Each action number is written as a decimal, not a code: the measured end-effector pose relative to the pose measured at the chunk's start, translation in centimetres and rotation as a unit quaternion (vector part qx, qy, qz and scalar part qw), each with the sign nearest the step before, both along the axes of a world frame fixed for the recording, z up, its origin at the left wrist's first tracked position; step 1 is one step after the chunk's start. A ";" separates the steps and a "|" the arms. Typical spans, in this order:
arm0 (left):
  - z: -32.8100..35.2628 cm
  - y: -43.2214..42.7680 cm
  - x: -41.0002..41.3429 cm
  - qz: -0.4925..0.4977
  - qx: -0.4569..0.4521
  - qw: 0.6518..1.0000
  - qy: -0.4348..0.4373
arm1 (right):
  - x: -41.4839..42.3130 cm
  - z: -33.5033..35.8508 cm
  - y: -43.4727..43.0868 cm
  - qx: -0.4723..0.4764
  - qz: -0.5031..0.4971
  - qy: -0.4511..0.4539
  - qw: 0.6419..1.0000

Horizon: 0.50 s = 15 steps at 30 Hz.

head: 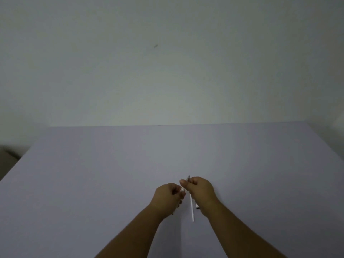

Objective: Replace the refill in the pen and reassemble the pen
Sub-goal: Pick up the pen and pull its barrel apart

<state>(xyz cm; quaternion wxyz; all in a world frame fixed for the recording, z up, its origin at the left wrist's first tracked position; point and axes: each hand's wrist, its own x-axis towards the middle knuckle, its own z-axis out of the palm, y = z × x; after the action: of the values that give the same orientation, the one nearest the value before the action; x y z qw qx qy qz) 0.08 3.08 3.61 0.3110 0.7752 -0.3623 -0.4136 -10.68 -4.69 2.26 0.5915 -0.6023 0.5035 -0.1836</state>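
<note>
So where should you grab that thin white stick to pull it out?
Probably the bare lower stretch of the thin white refill, pinched across its width from the left. It hangs free there, pointing down toward the person. The right hand already covers its upper part and right side, while the left hand, shut on a small white piece whose identity is unclear, is nearest.

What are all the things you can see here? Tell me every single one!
Table: one, pale lilac-grey, fills the lower half.
Wall: one, whitish, behind the table.
Wall mark: one, small and dark, high on the wall.
White stick: one, thin, maybe a refill, between the hands.
Pen tip: one, greyish, poking out above the right hand.
Dark-ended piece: one, partly hidden beside the right wrist.
Left hand: one, curled.
Right hand: one, pinching the pen.
</note>
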 end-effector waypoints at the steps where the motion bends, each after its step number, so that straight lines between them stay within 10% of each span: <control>1: 0.4 0.0 0.2 0.006 -0.007 0.999 0.032 | 0.0 0.3 -0.2 0.008 -0.001 -0.022 1.000; 6: 2.2 0.6 1.4 -0.007 -0.008 0.989 0.147 | -1.0 1.2 -0.8 0.089 0.049 -0.140 0.985; 15: 3.1 1.1 1.6 -0.127 0.003 0.985 -0.114 | -1.7 3.0 -1.7 0.057 0.136 -0.041 0.988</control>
<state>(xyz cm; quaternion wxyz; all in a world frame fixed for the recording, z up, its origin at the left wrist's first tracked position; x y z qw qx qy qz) 1.70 4.23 6.75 0.2104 0.7658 -0.4899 -0.3595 -12.33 -6.42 5.26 0.6643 -0.6228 0.4018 -0.0965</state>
